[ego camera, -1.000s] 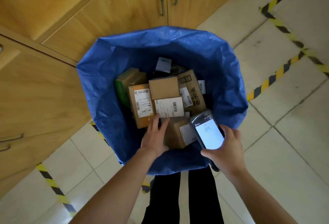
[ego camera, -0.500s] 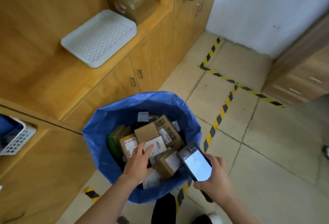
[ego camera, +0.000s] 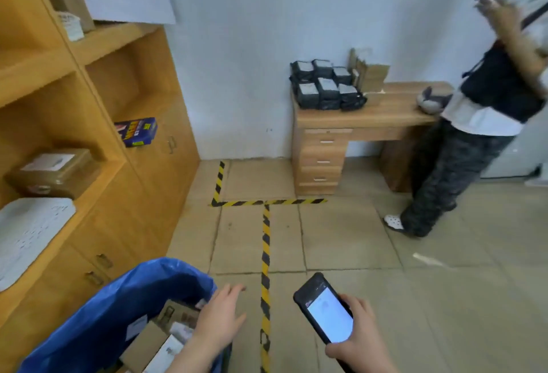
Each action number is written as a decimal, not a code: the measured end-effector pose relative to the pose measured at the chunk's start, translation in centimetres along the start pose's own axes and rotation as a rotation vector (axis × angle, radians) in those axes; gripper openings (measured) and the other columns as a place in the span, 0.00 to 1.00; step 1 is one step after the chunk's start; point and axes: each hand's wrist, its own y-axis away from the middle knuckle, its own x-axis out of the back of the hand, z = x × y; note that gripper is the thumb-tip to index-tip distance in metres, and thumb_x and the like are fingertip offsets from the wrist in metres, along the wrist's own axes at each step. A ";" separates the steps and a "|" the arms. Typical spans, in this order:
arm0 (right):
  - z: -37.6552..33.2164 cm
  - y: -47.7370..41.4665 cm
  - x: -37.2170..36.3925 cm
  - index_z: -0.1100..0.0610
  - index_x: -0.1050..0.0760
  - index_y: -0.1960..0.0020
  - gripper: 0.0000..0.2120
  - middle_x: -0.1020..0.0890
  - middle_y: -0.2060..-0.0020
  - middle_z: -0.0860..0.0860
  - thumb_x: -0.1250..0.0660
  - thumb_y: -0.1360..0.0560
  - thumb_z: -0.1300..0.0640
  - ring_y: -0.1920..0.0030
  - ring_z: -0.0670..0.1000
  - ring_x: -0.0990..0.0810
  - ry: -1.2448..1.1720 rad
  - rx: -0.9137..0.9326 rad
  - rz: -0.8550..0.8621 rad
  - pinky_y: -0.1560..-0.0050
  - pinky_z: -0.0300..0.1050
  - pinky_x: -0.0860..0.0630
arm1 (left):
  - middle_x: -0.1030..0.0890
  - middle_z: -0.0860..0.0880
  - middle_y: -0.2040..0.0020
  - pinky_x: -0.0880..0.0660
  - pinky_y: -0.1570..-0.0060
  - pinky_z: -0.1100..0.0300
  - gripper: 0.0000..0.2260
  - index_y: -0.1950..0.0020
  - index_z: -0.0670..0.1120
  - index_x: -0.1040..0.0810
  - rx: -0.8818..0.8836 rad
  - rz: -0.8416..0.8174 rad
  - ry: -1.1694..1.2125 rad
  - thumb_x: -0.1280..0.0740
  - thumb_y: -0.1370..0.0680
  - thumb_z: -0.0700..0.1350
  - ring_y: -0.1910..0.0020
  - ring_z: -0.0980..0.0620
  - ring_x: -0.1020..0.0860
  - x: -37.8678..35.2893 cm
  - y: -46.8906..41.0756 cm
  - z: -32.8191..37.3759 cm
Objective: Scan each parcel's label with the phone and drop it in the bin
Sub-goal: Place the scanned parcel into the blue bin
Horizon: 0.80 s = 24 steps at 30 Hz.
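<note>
No legible text anywhere.

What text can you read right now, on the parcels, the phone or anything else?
Nothing is legible, so there is no text to quote.
phone: screen lit, print blurred.
parcels in the bin: labels blurred.
blue box: yellow print, blurred.
black parcels on the desk: white labels, too small.
brown box: white label, blurred.

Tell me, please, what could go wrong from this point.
Another person stands right at the desk that bears the black parcels, arm raised; heading there could end in a collision. The right hand grips the phone by its lower end only, so it might slip onto the tiled floor.
</note>
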 end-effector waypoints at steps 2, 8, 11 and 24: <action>2.7 2.4 3.7 0.52 0.32 0.37 0.42 0.34 0.48 0.39 0.30 0.52 0.54 0.48 0.40 0.28 -0.047 -0.054 0.098 0.56 0.33 0.29 | 0.30 0.58 0.35 0.31 0.37 0.63 0.21 0.30 0.56 0.33 -0.115 -0.020 0.004 0.33 0.22 0.51 0.36 0.58 0.31 -1.0 -0.4 5.5; 10.9 10.4 13.9 0.47 0.35 0.34 0.43 0.35 0.49 0.39 0.32 0.50 0.52 0.53 0.36 0.27 -0.085 -0.280 0.339 0.65 0.29 0.33 | 0.28 0.56 0.39 0.29 0.40 0.62 0.16 0.33 0.55 0.31 -0.510 -0.097 -0.088 0.37 0.21 0.52 0.39 0.58 0.29 -6.4 -1.1 22.6; 15.7 15.4 18.6 0.42 0.37 0.34 0.40 0.36 0.51 0.35 0.34 0.45 0.51 0.47 0.37 0.28 -0.062 -0.398 0.500 0.62 0.29 0.32 | 0.29 0.54 0.36 0.34 0.36 0.63 0.18 0.30 0.54 0.33 -0.724 -0.210 -0.140 0.38 0.20 0.50 0.35 0.56 0.30 -10.4 -1.0 32.7; 37.3 36.8 33.6 0.45 0.43 0.29 0.29 0.37 0.30 0.46 0.35 0.25 0.40 0.28 0.46 0.41 -0.387 -0.995 1.124 0.26 0.40 0.46 | 0.26 0.59 0.43 0.33 0.43 0.71 0.19 0.35 0.57 0.28 -1.452 -0.708 -0.284 0.31 0.26 0.50 0.43 0.63 0.26 -32.2 10.9 73.4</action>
